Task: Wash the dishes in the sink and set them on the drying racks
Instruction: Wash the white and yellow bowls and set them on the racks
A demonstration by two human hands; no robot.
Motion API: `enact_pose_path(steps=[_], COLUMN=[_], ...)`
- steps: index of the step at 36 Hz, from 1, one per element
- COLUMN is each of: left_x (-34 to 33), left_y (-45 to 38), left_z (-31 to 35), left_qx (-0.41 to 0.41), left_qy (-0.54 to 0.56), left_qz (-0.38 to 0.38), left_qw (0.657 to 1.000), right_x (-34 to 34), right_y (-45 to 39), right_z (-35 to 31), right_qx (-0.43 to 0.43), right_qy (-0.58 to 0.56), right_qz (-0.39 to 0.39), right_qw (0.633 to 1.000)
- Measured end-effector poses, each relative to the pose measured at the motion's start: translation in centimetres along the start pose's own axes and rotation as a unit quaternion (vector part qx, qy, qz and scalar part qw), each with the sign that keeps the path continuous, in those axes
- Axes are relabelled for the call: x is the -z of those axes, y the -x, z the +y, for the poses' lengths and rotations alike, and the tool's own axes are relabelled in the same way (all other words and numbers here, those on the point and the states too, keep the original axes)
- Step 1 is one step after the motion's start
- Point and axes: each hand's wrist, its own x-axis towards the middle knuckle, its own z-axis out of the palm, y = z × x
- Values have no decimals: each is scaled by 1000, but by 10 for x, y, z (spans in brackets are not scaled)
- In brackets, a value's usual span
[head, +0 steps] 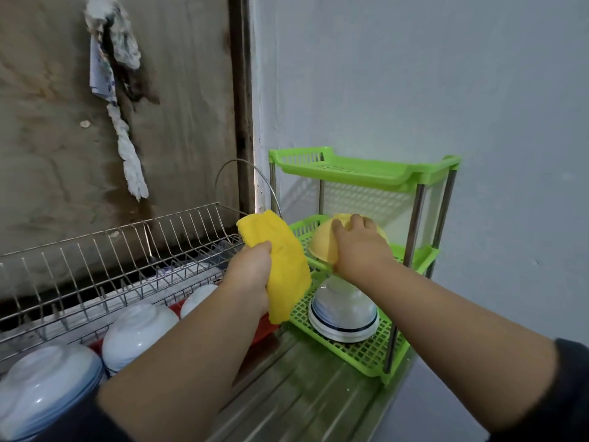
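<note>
My right hand (358,244) grips an upside-down yellow bowl (323,245) over the middle shelf of the green plastic rack (366,169). My left hand (251,275) holds a yellow cloth (280,260) just left of that rack. On the rack's bottom shelf stands a stack of inverted white bowls with blue rims (342,314). The steel wire drying rack (105,253) on the left carries three inverted white and bluish bowls (137,330) in a row.
The green rack stands on a ribbed steel drainboard (296,384) against a pale wall (446,90). A rag (127,148) hangs on the stained brown wall behind the wire rack. A red tray (264,327) lies under the wire rack.
</note>
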Motion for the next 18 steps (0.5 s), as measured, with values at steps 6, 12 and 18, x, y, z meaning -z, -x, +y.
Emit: enact_pose_path(steps=[6,12,18], left_x=[-5,-11,-16], left_y=[-8,-14,-15], left_z=[-1,-4,-6], left_qx=[-15,-19,-8], left_qy=[-52,-47,-3], left_qz=[1,-8,-26], left_qw=[999,999,1000], right_x=[-1,-7,-10], right_y=[-10,-12,-13], right_z=[3,0,-2], right_qx=[-8,1,3], right_qy=[-9,-6,-18], right_qz=[-16,-39,-39], right_qw=[1000,999,999])
